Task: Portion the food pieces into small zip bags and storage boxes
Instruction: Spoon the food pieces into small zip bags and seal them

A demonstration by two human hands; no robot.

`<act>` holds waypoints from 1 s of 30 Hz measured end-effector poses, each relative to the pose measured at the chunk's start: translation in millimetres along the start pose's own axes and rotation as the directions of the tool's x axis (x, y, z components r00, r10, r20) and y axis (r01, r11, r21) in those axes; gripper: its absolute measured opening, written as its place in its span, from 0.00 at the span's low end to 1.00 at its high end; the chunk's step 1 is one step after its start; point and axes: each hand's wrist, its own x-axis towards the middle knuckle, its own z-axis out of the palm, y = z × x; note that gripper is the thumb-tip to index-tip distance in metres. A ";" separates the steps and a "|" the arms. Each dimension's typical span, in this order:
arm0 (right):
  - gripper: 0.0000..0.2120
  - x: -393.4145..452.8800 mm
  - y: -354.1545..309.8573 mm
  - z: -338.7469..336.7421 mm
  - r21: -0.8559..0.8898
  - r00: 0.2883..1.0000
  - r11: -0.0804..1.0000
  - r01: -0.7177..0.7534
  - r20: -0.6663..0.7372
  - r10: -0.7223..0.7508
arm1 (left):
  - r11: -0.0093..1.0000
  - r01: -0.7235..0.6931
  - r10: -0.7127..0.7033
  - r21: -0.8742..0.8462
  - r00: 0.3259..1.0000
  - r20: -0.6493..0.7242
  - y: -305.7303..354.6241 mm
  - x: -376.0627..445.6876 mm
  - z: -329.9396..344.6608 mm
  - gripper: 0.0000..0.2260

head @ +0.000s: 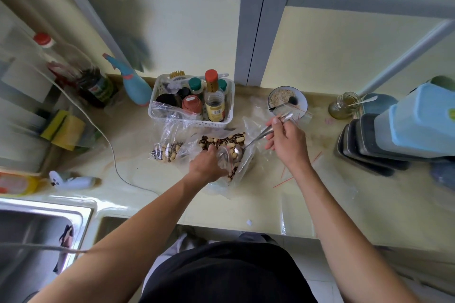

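Observation:
A large clear bag [222,140] of peanuts and striped seeds lies open on the counter's middle. My left hand [206,165] grips the mouth of a small zip bag [230,167] that holds a few seeds. My right hand [285,140] holds a metal spoon [237,152] by its handle; the bowl carries peanuts right at the small bag's opening. A filled small zip bag [167,151] lies to the left. Empty zip bags [302,115] with red strips lie at the right.
A white basket [189,122] of sauce bottles stands behind the food. A bowl [301,101] with oats and a spoon sits at back right, a glass jar [342,106] and stacked dark storage boxes [364,150] further right. A steel sink [37,233] is at front left.

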 end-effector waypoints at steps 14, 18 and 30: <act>0.10 -31.4 -24.4 3.1 -0.065 0.684 0.823 0.564 0.595 -0.422 | 0.882 -0.323 0.185 -0.344 0.907 -0.377 -7.6 -4.5 1.1 0.26; 0.12 -35.4 -25.5 -8.5 -0.039 0.685 0.783 0.621 0.513 -0.518 | 0.836 -0.339 0.151 -0.430 0.898 -0.414 -20.0 -5.6 -1.9 0.28; 0.08 -49.5 -21.7 -31.4 -0.018 0.838 0.841 0.541 0.105 -0.536 | 0.896 -0.185 0.070 -0.405 0.957 -0.281 -26.4 -7.1 -3.8 0.24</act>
